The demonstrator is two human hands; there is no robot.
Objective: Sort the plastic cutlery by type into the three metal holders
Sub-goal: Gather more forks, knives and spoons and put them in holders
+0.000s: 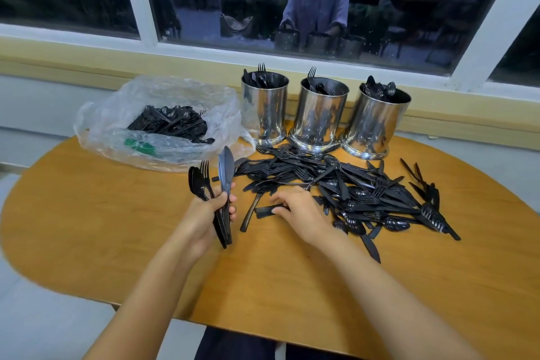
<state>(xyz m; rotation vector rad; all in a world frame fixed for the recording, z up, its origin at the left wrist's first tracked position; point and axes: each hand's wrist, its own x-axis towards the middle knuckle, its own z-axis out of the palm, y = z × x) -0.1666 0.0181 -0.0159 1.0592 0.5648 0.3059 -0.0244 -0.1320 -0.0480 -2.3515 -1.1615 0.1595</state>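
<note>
Black cutlery bundle gripped by left fingers; right fingers curl over loose handles.

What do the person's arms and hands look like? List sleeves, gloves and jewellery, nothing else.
The left hand and right hand are bare, with no gloves or rings that I can make out. The left forearm and right forearm are uncovered down to the frame's bottom edge: no sleeve, watch or bracelet. The window reflection shows a light short-sleeved shirt.
</note>
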